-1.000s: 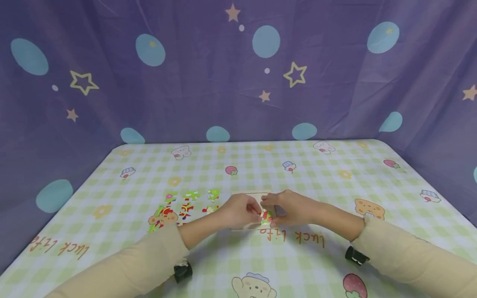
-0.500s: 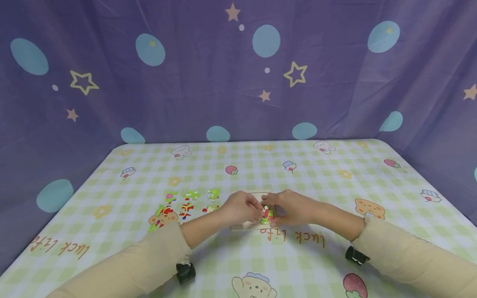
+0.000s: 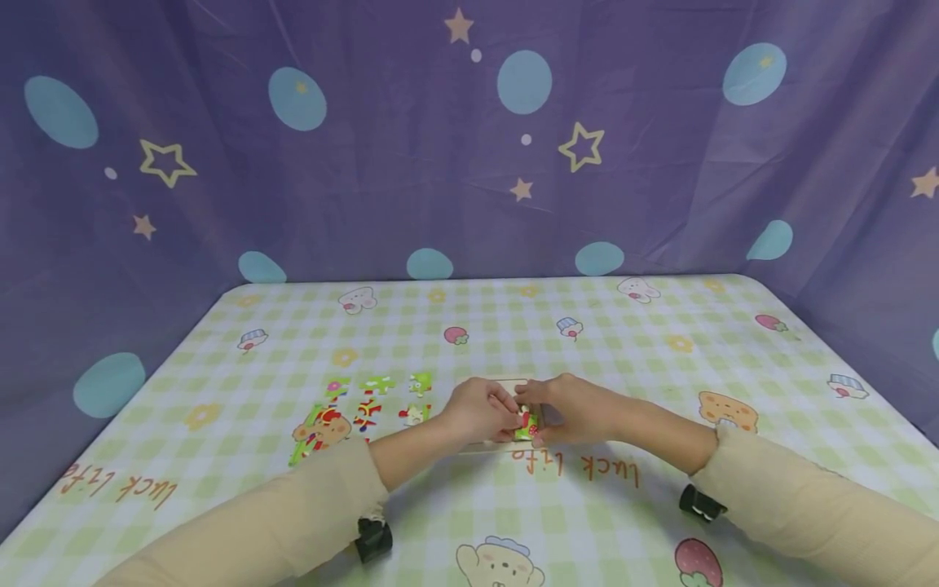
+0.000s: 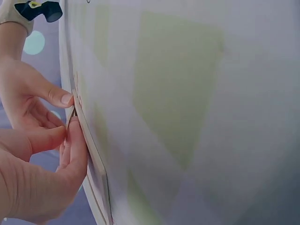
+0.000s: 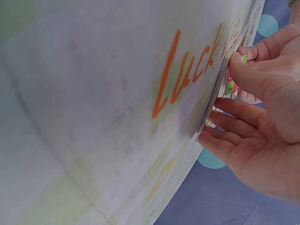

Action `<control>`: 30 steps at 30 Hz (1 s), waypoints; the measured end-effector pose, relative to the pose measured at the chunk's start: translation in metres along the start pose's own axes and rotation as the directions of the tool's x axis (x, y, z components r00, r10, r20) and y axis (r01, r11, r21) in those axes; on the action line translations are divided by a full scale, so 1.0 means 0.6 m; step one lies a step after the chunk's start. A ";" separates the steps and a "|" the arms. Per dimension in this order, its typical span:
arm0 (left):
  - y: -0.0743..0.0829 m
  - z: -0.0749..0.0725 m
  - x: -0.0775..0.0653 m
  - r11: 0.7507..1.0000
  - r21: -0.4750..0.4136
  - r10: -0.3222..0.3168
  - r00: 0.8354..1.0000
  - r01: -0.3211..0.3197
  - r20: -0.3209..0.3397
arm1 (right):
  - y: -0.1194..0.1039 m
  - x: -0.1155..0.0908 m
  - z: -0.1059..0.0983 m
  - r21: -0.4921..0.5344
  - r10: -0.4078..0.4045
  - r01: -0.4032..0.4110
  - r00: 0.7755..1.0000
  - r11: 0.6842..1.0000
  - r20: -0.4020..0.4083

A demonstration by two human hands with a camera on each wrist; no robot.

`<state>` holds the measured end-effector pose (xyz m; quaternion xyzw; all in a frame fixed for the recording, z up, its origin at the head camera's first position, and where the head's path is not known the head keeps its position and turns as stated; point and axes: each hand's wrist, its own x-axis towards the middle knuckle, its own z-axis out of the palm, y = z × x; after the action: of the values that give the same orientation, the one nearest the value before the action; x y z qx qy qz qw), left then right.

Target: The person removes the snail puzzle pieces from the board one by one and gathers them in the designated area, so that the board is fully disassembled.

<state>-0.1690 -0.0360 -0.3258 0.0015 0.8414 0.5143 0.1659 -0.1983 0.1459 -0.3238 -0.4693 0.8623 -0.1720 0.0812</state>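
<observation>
A shallow, light wooden puzzle tray (image 3: 477, 447) lies on the table under both hands. In its near right corner sits a green and red jigsaw piece (image 3: 528, 425). My left hand (image 3: 480, 414) pinches another jigsaw piece, seen as a thin edge (image 4: 70, 120) between thumb and fingers in the left wrist view; its face is mostly hidden. Relaxed, mostly straight fingers of my right hand (image 3: 579, 412) touch the tray's right side. Its thumb (image 5: 251, 77) rests at the near right corner, close beside the left fingertips.
Several loose green, red and yellow jigsaw pieces (image 3: 377, 385) lie left of the tray, some overlapping in a pile (image 3: 315, 432) partly behind the left forearm. A checked cloth (image 3: 645, 522) covers the table; a purple curtain (image 3: 411, 163) hangs behind it.
My left hand has shifted slightly right toward the corner, its fingertips now overlapping the green and red piece. The right hand and the tray have kept their places.
</observation>
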 end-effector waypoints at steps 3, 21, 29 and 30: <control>0.001 0.001 0.000 1.000 -0.008 -0.010 1.000 0.010 -0.006 | 0.000 0.000 0.000 -0.005 -0.005 0.005 1.000 1.000 -0.003; -0.023 -0.032 -0.008 0.999 -0.008 -0.036 0.998 0.035 -0.042 | -0.001 0.000 0.000 -0.015 0.020 -0.020 1.000 1.000 0.019; -0.041 -0.074 -0.014 0.994 -0.046 -0.095 0.995 0.095 -0.012 | -0.001 -0.001 0.001 -0.012 0.051 -0.051 0.998 0.999 0.025; -0.043 -0.081 -0.016 0.993 -0.050 -0.105 0.994 0.104 -0.006 | -0.001 -0.001 0.001 -0.011 0.053 -0.053 0.998 0.999 0.025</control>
<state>-0.1692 -0.0916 -0.3251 -0.0490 0.8280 0.5257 0.1887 -0.1971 0.1461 -0.3239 -0.4489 0.8742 -0.1592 0.0942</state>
